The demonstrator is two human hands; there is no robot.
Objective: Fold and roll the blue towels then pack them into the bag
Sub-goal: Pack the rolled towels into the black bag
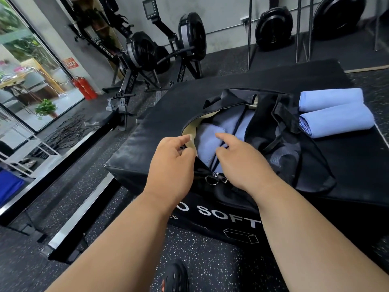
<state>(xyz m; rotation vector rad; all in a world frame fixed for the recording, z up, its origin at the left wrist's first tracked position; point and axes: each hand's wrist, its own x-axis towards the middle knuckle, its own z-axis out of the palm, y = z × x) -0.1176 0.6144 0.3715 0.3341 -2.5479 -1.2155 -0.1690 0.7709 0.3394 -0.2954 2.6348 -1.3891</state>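
Blue towel (pixel 207 142) lies inside the open black bag (pixel 294 157); left hand (pixel 170 165) fingers pinch the bag's rim, right hand (pixel 242 163) fingers rest spread on the towel. Two rolled towels (pixel 334 112) sit beside the bag.

Your black bag (pixel 280 144) lies unzipped with a blue towel (pixel 207 142) inside; two rolled blue towels (pixel 334 112) lie side by side just beside it.

In front of you a black padded box (pixel 315 81) stands on the speckled floor (pixel 84 197). On its top lie the open black bag (pixel 273 131) and, just right of it, two rolled blue towels (pixel 334 111) side by side, touching.
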